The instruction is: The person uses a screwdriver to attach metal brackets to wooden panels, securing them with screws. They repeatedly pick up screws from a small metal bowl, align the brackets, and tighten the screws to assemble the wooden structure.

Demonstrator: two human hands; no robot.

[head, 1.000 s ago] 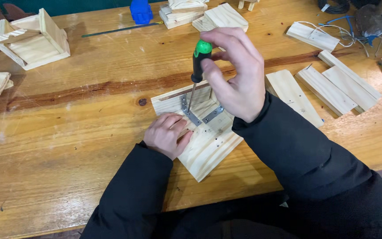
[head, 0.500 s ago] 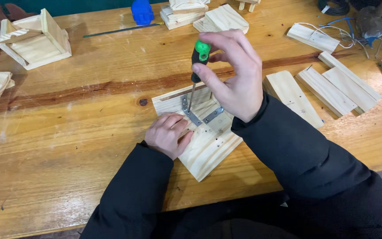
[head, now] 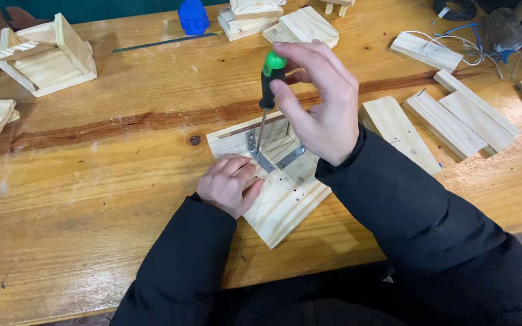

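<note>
My right hand [head: 318,102] grips a screwdriver [head: 267,90] with a black and green handle, held upright. Its thin shaft points down at a metal corner bracket [head: 260,156] that lies on a pale wooden board piece [head: 279,202] in the middle of the wooden table [head: 92,199]. My left hand [head: 231,184] rests flat on the left edge of that board, fingers beside the bracket. A second metal bracket arm [head: 291,157] lies just to the right on the same piece. Both arms wear black sleeves.
Several loose wooden slats [head: 454,118] lie to the right. A partly built wooden box [head: 46,57] stands at the back left, stacked boards [head: 300,27] and a blue object [head: 193,15] at the back. Cables [head: 472,39] lie at the far right.
My right hand has turned a little around the screwdriver handle, fingers shifting on it. The left hand and the board stay where they were.
</note>
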